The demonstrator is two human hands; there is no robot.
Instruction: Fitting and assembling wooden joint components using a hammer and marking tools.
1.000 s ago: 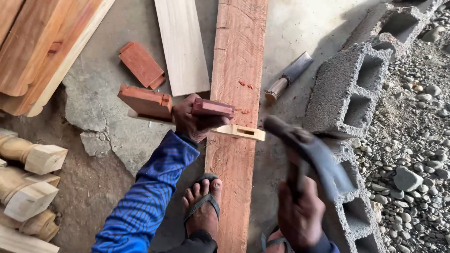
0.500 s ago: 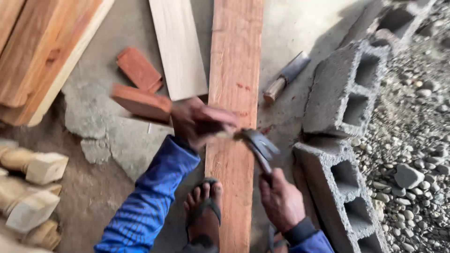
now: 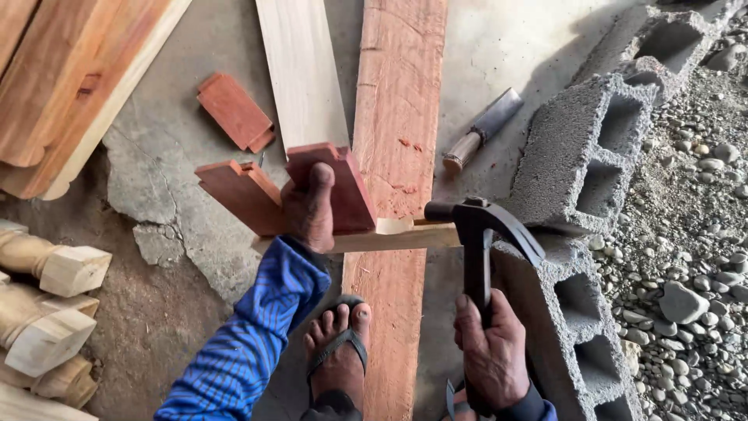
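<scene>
Gripping a reddish wooden block with fingers wrapped around it, the left hand is pressing it down where a pale wooden strip is crossing a long red plank. The block is looking thick and rough-sawn, with a stepped notch at its upper end, and is lying tilted across the plank's left edge. The right hand is closing tightly around the dark handle of a claw hammer, whose head is sitting just at the strip's right end. A sandalled foot is standing on the plank below. Hollow concrete blocks are lying to the right, a chisel resting near them
</scene>
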